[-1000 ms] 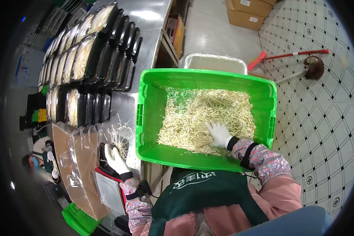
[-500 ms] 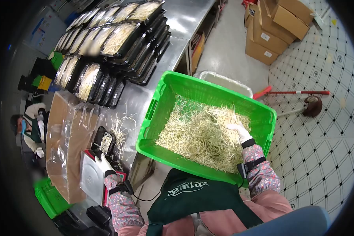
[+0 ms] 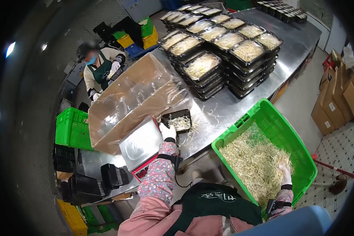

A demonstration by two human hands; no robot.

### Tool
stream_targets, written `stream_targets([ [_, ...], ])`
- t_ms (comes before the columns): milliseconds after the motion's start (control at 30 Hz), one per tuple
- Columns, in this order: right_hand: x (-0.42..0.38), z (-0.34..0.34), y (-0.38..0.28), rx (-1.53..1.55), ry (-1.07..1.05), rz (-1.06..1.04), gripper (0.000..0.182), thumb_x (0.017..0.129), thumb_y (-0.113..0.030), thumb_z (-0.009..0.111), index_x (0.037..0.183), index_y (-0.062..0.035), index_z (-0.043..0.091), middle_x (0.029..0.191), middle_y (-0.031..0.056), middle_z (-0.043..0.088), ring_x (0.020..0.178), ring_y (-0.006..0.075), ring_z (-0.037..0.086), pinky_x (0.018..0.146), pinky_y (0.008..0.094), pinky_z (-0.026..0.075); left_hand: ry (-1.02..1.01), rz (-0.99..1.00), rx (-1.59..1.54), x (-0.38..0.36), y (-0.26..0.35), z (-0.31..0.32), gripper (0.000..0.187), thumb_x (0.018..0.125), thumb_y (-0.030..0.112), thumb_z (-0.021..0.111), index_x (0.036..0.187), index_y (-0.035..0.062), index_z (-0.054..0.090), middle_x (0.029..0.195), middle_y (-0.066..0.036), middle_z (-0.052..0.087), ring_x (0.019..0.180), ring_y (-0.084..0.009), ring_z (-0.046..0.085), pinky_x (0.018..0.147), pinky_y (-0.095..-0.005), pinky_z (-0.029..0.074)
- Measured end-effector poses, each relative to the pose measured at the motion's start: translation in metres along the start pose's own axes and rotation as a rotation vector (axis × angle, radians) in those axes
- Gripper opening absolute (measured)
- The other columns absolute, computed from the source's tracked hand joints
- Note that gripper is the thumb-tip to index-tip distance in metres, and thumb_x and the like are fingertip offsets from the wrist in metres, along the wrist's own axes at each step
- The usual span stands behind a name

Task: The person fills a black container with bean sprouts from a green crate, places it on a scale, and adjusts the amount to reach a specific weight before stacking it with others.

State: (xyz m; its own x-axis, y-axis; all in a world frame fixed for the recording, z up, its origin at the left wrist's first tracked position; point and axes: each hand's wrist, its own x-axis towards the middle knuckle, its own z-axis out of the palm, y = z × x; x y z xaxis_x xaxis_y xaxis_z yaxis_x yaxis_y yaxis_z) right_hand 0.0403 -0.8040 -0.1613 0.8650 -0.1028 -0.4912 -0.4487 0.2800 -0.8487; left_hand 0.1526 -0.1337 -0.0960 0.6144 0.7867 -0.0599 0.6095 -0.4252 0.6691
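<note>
My left hand (image 3: 168,132), in a white glove, grips the near left edge of a small black plastic tray (image 3: 190,113) on the metal table. Some pale bean sprouts (image 3: 180,123) lie in that tray. On the right, a big green crate (image 3: 259,108) holds a heap of bean sprouts (image 3: 252,165). My right hand (image 3: 285,174), also gloved in white, is inside the crate at the heap's right side. Its fingers are curled into a clump of sprouts and partly hidden by them.
A digital scale (image 3: 141,142) and a plastic-lined cardboard box (image 3: 124,114) sit left of the tray. Stacked packed sprout trays (image 3: 246,51) cover the far table. Empty black trays (image 3: 84,187) stand lower left. A masked co-worker (image 3: 102,70) is beyond the box.
The view has swung left, so the scene sits further right. My left hand has gone from reaching beside the black tray to its edge. My right hand remains in the sprouts.
</note>
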Motion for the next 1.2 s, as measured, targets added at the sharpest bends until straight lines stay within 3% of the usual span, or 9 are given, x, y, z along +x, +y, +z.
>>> stream_targets([
  [200,-0.042,0.126,-0.067,0.028,-0.066,-0.267,0.073,0.072,-0.009,0.069,0.14,0.0003,0.045,0.13,0.0091,0.058,0.115,0.0217,0.058,0.099,0.0339,0.045,-0.065,0.358,0.005,0.001,0.005,-0.015,0.061,0.083,0.024,0.064,0.138,0.0045,0.047,0.149,-0.021,0.037,0.138,-0.0365,0.034,0.113,-0.0432,0.031],
  [367,-0.072,0.229,-0.106,0.161,-0.202,-0.235,0.077,0.071,-0.01,0.068,0.143,-0.0011,0.042,0.131,0.0103,0.058,0.117,0.0238,0.057,0.103,0.0351,0.045,-0.018,0.522,0.311,0.047,0.009,-0.038,0.067,0.08,0.019,0.065,0.141,0.003,0.041,0.153,-0.024,0.026,0.135,-0.0475,0.031,0.105,-0.0502,0.041],
  [500,-0.06,0.282,-0.105,0.111,-0.314,-0.292,0.085,0.067,-0.007,0.07,0.145,-0.0006,0.038,0.138,0.0108,0.053,0.125,0.0239,0.052,0.108,0.0348,0.039,-0.312,0.434,0.474,0.093,0.011,-0.031,0.083,0.08,0.012,0.06,0.149,-0.0034,0.016,0.141,-0.03,0.042,0.097,-0.0356,0.068,0.085,-0.0423,0.055],
  [533,-0.07,0.314,-0.114,0.094,-0.344,-0.302,0.086,0.066,-0.006,0.07,0.146,-0.0006,0.037,0.139,0.011,0.053,0.127,0.0242,0.051,0.109,0.0348,0.038,-0.37,0.402,0.498,0.093,0.016,-0.034,0.077,0.082,0.013,0.059,0.147,-0.0029,0.023,0.128,-0.028,0.055,0.1,-0.0364,0.067,0.088,-0.0435,0.053],
  [633,-0.07,0.371,-0.125,0.026,-0.504,-0.302,0.082,0.069,-0.005,0.071,0.144,0.0015,0.039,0.138,0.0116,0.053,0.125,0.0241,0.053,0.107,0.0358,0.041,-0.462,0.455,0.391,0.102,0.008,-0.028,0.051,0.082,0.016,0.057,0.131,0.0028,0.055,0.106,-0.023,0.068,0.103,-0.0365,0.066,0.091,-0.045,0.051],
  [800,-0.068,0.464,-0.168,-0.348,-0.692,-0.354,0.066,0.07,-0.01,0.079,0.131,0.0019,0.055,0.119,0.0087,0.067,0.104,0.0189,0.065,0.095,0.0336,0.05,-0.361,0.52,-0.236,0.074,0.005,-0.076,0.054,0.075,0.008,0.06,0.129,0.0027,0.057,0.108,-0.024,0.067,0.1,-0.0351,0.066,0.087,-0.0412,0.052],
  [933,-0.103,0.578,-0.195,-1.221,-0.808,-0.724,0.063,0.062,-0.023,0.079,0.12,-0.0048,0.063,0.099,0.0152,0.071,0.089,0.0242,0.07,0.083,0.0337,0.054,-0.284,0.494,-0.225,0.042,0.0,-0.15,0.057,0.077,0.009,0.061,0.133,0.0053,0.055,0.103,-0.022,0.069,0.088,-0.0322,0.069,0.08,-0.0382,0.054],
  [1000,-0.081,0.624,-0.151,-1.478,-0.921,-1.23,0.046,0.064,-0.012,0.072,0.109,-0.0034,0.064,0.093,0.0193,0.068,0.086,0.0298,0.069,0.072,0.0372,0.055,-0.297,0.391,-0.168,0.032,-0.01,-0.177,0.058,0.077,0.009,0.062,0.134,0.0062,0.055,0.102,-0.021,0.069,0.085,-0.0301,0.069,0.079,-0.0373,0.054],
  [1200,-0.078,0.721,-0.02,-1.537,-1.107,-1.748,0.019,0.066,-0.009,0.066,0.084,-0.0062,0.06,0.074,0.0115,0.061,0.069,0.0303,0.064,0.06,0.0419,0.051,-0.231,0.211,-0.505,0.045,-0.127,-0.181,0.056,0.08,0.006,0.059,0.135,0.0015,0.053,0.106,-0.024,0.068,0.086,-0.0284,0.07,0.079,-0.0327,0.054],
])
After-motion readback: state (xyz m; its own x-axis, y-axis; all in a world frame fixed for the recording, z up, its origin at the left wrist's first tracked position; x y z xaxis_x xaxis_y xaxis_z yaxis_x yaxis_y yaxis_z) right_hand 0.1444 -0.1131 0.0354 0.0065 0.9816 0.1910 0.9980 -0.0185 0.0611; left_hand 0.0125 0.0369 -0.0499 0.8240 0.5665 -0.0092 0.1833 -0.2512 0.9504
